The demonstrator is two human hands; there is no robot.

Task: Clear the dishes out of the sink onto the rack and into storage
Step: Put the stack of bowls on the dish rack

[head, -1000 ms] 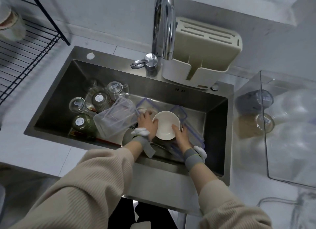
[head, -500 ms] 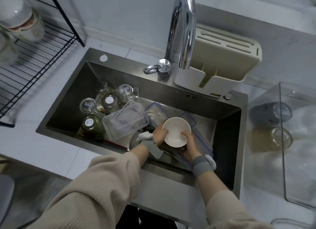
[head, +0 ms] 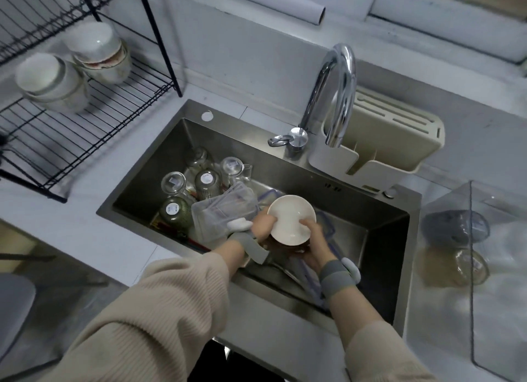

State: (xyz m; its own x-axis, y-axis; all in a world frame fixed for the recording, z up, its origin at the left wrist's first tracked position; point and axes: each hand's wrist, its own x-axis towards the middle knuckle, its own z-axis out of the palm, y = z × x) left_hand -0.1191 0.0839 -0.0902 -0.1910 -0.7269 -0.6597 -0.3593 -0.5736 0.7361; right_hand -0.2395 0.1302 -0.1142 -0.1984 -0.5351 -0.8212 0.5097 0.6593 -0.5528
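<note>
The white bowl (head: 292, 220) is gripped at opposite rims by the left hand (head: 263, 225) and right hand (head: 313, 239); it is judged stiff, breakable, perhaps slippery.

No text, brand, number or sign is showing legibly anywhere in the head view. White round stickers are sitting on the upturned bases of the glass jars at the far left of the sink (head: 399, 210) — the clear jar (head: 173, 181), the middle jar (head: 207, 178), the right jar (head: 232, 165) and the green-tinted jar (head: 173, 209) — but their print is appearing only as faint grey smudges, too small and blurred to read. Three small dark marks on the sink's far wall (head: 332, 186) are showing as well — whether they are lettering or slots cannot be told.
</note>
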